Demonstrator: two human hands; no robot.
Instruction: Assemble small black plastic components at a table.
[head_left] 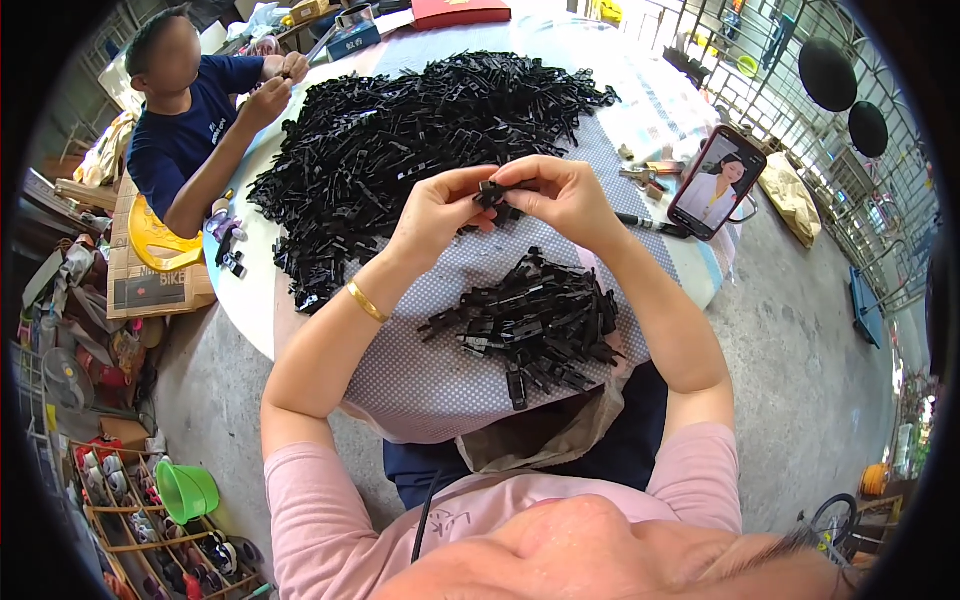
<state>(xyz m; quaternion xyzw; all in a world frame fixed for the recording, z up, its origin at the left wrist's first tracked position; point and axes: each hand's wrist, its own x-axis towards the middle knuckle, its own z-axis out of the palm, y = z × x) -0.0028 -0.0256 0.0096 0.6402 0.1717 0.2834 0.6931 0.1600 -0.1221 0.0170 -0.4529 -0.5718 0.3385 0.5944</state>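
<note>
My left hand (443, 208) and my right hand (566, 200) meet over the table, both closed, fingertips pinching a small black plastic part (489, 194) between them. Its finer shape is too small to make out. Just beyond my hands spreads a large heap of similar black parts (390, 140), long and narrow like clips. A smaller pile of black parts (535, 315) lies nearer to me, between my forearms. Both piles rest on a round table (390, 375) covered with a dotted cloth.
Right of my hands, a phone (718, 183) stands propped up. Across at left, a person in a dark blue shirt (190, 120) holds something small. A red box (460, 12) sits at the far edge. A brown sack (545, 445) hangs at the table's near edge; a yellow stool (155, 240) stands left.
</note>
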